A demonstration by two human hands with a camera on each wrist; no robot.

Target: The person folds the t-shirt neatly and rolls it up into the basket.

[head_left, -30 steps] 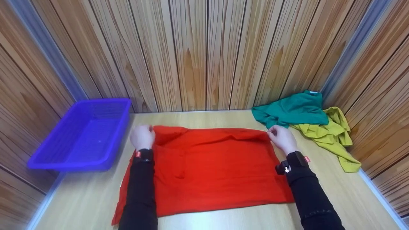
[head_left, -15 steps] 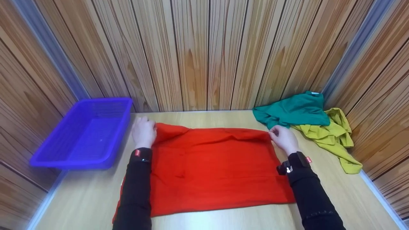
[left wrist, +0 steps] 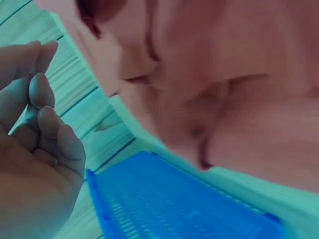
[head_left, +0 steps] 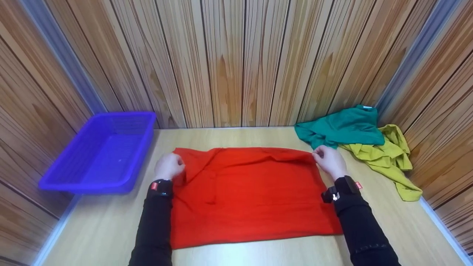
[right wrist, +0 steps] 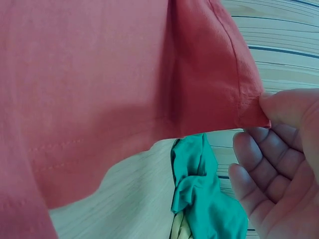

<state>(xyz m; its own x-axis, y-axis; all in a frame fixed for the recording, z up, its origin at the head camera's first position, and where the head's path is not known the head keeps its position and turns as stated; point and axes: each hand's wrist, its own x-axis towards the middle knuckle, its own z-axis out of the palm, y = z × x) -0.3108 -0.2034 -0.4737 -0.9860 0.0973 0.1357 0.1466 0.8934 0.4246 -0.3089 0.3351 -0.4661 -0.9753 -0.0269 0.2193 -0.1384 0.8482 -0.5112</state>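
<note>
A red shirt point(head_left: 255, 188) with stitched hems lies spread on the table, wrinkled toward its far left. My right hand point(head_left: 330, 162) pinches its far right corner between thumb and index finger; the right wrist view shows that hemmed corner point(right wrist: 251, 112) drawn to a point. My left hand point(head_left: 169, 166) is beside the shirt's far left corner. In the left wrist view, its fingers point(left wrist: 45, 119) are loosely bent with no cloth between them, and a gap separates them from the fabric point(left wrist: 239, 89).
A purple plastic basket point(head_left: 127, 177) stands at the left by the wall. A green garment point(head_left: 342, 127) lies partly over a yellow one point(head_left: 391, 159) in the far right corner. Wood-patterned panels point(head_left: 232, 62) enclose the table point(head_left: 207, 256) on the back and sides.
My left hand reached farther away with the shirt's left corner, then came back toward me and let the cloth go. The right hand stays on its corner.
</note>
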